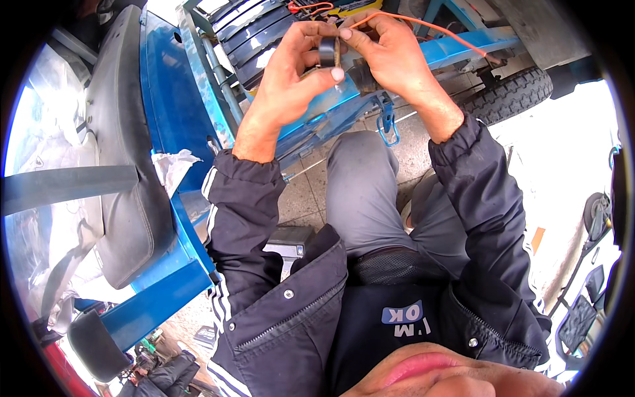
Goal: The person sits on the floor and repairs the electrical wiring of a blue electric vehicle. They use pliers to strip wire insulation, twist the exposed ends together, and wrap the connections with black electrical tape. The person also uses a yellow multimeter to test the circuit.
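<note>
My left hand [294,76] is closed round a black roll of tape [328,51], gripping it between fingers and thumb. Close beside it, my right hand [391,58] pinches an orange wire [430,24] between thumb and forefinger. The wire curves away from these fingers to the right and down toward the wheel side of a blue metal frame [473,47]. Both hands are raised over this frame, their fingertips nearly meeting. What lies between the fingertips is too small to make out.
A dark padded seat [122,145] stands on the left beside a blue panel [165,86]. At the right is a treaded tyre [509,96]. Black slatted parts [241,33] lie beyond my left hand. A blue metal loop [388,126] hangs under the frame, above the tiled floor [299,198].
</note>
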The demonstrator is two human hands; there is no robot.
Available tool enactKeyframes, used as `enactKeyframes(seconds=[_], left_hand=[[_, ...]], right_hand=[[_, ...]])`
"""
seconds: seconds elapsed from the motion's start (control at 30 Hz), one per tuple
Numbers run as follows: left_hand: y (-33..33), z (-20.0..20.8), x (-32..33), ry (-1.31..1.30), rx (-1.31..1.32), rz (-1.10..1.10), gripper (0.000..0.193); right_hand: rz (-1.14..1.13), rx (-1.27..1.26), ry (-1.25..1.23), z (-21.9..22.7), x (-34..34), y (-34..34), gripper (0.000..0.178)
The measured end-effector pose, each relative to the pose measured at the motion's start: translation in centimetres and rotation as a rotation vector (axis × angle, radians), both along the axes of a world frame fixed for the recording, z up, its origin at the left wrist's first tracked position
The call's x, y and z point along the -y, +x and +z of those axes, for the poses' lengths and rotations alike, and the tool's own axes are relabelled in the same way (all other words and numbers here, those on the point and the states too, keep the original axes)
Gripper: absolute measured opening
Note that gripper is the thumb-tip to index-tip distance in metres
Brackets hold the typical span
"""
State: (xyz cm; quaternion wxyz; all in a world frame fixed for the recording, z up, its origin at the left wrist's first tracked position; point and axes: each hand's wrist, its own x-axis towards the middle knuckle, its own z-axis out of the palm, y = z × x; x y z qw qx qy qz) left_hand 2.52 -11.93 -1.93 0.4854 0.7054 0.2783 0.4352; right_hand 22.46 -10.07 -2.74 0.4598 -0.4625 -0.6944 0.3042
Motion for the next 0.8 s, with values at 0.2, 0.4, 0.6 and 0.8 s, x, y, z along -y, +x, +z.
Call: enactKeyframes(seconds=[0.2, 0.4, 0.6, 0.8], left_hand=[[-0.2, -0.1, -0.3, -0.257, 0.115, 0.056, 0.033], [-0.6, -0.3, -0.8, -0.369, 0.228, -0.03, 0.041], [-1.1, -0.1, -0.4, -0.395, 0.211, 0.003, 0.042], [-0.8, 0.6, -0.6, -0.382, 0.195, -0.102, 0.044]], right_hand=[[-0.068, 0.12, 0.171, 2.3, 1.6, -0.7, 0.017], [0.121, -0.234, 0.042, 0.3, 0.0, -0.2, 0.019], [0.293, -0.236, 0.017, -0.3, -0.1, 0.2, 0.017], [0.307, -0.108, 0.017, 0.7, -0.5, 1.3, 0.015]])
